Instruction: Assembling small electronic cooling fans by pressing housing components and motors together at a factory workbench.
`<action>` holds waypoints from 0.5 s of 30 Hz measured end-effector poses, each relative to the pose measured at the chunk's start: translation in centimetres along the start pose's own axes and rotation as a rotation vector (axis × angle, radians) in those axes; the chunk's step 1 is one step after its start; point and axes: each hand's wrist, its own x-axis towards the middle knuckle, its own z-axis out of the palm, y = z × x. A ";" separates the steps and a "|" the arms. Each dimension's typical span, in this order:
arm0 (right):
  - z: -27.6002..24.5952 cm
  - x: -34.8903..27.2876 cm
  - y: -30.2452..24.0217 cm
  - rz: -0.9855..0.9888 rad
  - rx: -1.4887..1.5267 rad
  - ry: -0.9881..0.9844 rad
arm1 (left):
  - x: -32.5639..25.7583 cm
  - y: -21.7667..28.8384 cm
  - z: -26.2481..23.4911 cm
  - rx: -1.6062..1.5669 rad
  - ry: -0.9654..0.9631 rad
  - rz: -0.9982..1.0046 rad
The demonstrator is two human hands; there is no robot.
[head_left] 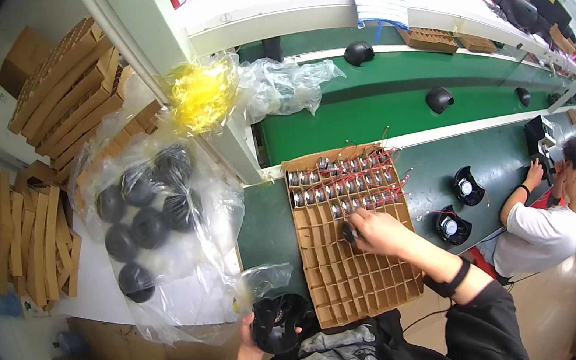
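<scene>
Near the lower edge, my left hand (248, 330) grips a hollow black plastic housing (280, 319) by its rim, its open side facing up. My right hand (380, 233) reaches over a cardboard divider tray (338, 292), fingers pinched on a small dark round part (349, 232). Whether that part is one of the speakers is hard to tell. Rows of small silver speakers (347, 185) with red wires fill the tray's far cells; the cells nearer to me hold nothing visible.
At left lies a clear plastic bag (208, 242) with several black domes (149, 228). Cardboard dividers (33, 239) are stacked beyond. Black shells (439, 100) sit on the green belt (355, 127). Two housings with speakers (452, 225) lie right, near a seated co-worker (549, 226).
</scene>
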 end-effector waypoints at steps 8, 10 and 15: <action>11.2 -2.9 -4.1 0.319 -0.655 -0.385 | 3.2 -0.3 2.9 0.019 -0.103 -0.002; 11.6 -2.1 -5.8 0.168 -0.587 -0.206 | 3.7 -0.3 2.8 0.025 -0.073 -0.023; 5.1 -4.0 -3.3 0.236 0.251 0.180 | 3.8 -0.1 2.5 0.014 -0.076 0.019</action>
